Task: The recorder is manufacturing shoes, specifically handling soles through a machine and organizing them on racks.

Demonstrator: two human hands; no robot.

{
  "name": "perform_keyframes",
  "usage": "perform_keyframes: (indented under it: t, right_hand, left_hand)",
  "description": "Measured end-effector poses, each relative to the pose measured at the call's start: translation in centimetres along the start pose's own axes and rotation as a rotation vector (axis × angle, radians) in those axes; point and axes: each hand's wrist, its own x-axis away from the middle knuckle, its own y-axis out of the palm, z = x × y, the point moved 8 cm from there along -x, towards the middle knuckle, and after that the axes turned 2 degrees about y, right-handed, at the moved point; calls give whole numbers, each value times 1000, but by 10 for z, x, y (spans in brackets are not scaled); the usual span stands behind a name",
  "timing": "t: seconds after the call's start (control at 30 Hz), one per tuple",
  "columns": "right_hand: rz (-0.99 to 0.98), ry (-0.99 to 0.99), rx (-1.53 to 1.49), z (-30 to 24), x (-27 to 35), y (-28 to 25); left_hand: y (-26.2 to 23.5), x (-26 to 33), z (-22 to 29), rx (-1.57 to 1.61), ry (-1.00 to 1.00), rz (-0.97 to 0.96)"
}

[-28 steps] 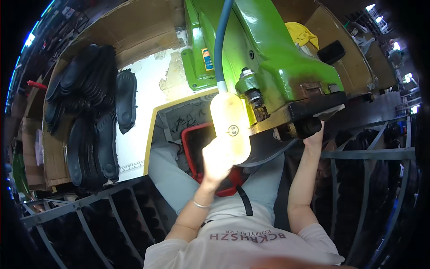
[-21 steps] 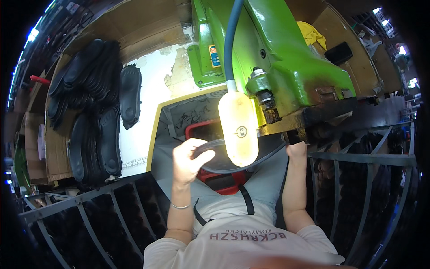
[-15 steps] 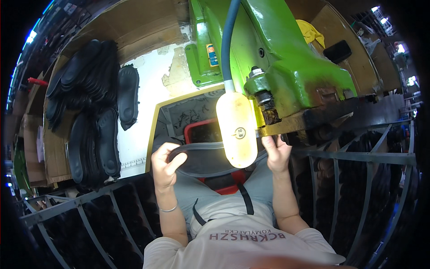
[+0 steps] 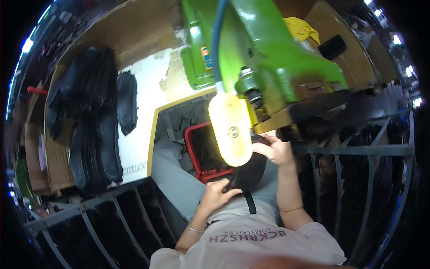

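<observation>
1. Black sole [image 4: 251, 175], one, flexible-looking, curved: held aslant above the lap, spanning the two hands; its lower-left end at the left grip, its upper end at the right grip, part of the upper portion hidden behind the lamp.
2. Left hand [image 4: 217, 196]: closed to a pinch on the lower end of the sole, thumb to the right along the near edge, fingers curled on the far side.
3. Right hand [image 4: 277, 150]: closed on the upper end, thumb extended leftward across it; fingers partly hidden, close under the machine's edge.
4. Left forearm: angled up and to the right, elbow bent, pale bracelet [image 4: 197, 230] at the wrist.
5. Right forearm: nearly upright, elbow low beside the torso, the hand higher than the left one.
6. Lamp [image 4: 230, 130]: oblong, lit, yellowish, hung before the sole.
7. Machine [image 4: 286, 58]: green, above the right hand.
8. Basket [image 4: 190, 152]: red-rimmed, dark contents, left of the held sole.
9. Stacked soles [image 4: 87, 85]: black, at left, well apart from the hands; a single sole [image 4: 127, 102] beside them on a white tabletop [image 4: 145, 101].
</observation>
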Motion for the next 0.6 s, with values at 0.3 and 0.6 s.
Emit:
perform_keyframes:
  t: [0.3,0.6]
  right_hand:
    - [981,-214,-31,-30,-12,-199]
    - [1027,80,113,80,-95,-220]
  left_hand:
    - [-283,-38,-47,-874,-19,1140]
    - [-304,-43,-77,-792,-364,1133]
